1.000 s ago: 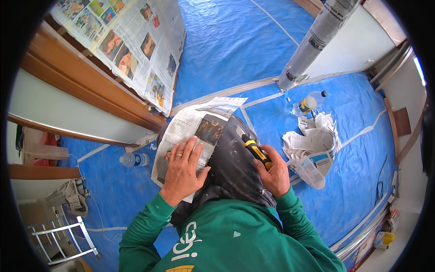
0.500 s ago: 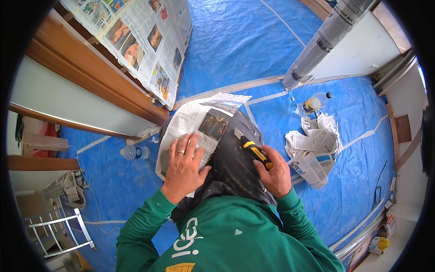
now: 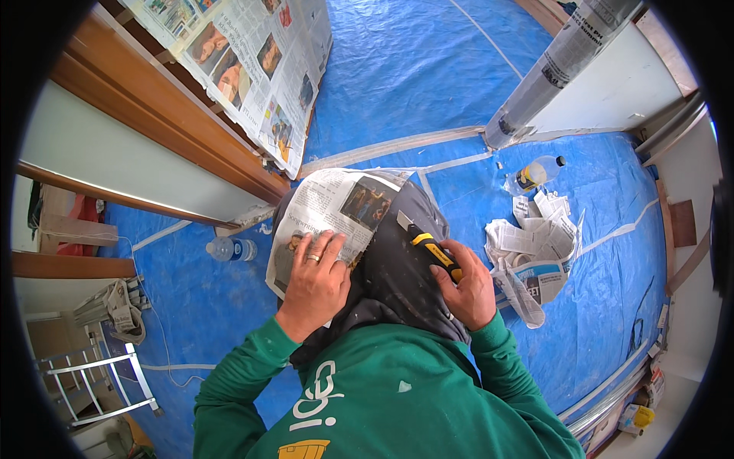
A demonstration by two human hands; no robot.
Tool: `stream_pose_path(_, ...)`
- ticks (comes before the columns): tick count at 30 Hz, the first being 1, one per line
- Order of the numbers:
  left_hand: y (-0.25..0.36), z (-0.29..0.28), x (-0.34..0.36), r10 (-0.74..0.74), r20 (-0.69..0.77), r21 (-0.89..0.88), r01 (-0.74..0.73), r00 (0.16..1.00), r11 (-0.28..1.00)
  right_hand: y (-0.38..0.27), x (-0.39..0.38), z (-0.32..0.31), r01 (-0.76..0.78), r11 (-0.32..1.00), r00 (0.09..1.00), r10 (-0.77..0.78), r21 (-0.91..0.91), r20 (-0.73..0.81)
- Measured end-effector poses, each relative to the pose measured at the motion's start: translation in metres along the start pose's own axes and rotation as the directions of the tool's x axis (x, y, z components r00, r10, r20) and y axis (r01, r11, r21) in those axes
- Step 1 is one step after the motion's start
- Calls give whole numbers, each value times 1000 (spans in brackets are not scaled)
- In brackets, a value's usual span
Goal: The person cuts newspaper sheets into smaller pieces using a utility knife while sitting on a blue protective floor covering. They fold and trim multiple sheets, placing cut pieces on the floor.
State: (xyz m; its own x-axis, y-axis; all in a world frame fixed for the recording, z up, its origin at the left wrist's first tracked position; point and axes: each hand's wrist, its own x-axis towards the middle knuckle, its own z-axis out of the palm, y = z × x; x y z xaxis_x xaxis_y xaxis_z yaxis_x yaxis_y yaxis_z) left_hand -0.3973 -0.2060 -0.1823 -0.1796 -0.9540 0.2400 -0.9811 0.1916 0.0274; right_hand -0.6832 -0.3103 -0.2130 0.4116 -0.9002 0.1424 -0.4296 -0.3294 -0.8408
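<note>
From my end I see the left hand (image 3: 313,284) lying on a printed newspaper sheet (image 3: 325,195), its grip wide, the fingers slightly spread and closed around nothing. The sheet is draped over the left thigh of the dark trousers (image 3: 394,279). On the right side, the grip of the right hand (image 3: 470,287) is wrapped around a black and yellow knife (image 3: 435,252), above the right thigh, its blade out and pointing forward and left, near the page's edge. Further right, crumpled newspaper (image 3: 539,239) lies on the blue floor sheet (image 3: 405,76), with a clear bottle (image 3: 541,171) just beyond it. I find another bottle (image 3: 231,249) off to the left.
</note>
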Motion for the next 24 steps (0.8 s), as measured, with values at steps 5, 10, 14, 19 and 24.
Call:
stream_pose_path(5,1,-1,2,-58,-62,-115,51,996,992,-1,-2,-4,-21,1000,1000,21,1,21)
stream_pose_path(10,-3,-16,9,-116,-93,-288,85,989,954,-6,-2,-9,31,1000,998,-30,-4,57)
stream_pose_path(14,-4,-27,15,-87,-84,-301,58,993,952,-14,2,-8,86,995,994,-82,-50,73)
stream_pose_path(19,0,-39,22,-50,-42,-329,33,998,944,-24,12,1,148,982,988,-142,-118,53)
stream_pose_path(24,7,-50,23,8,40,-373,7,999,928,-29,16,5,150,976,989,-145,-158,41)
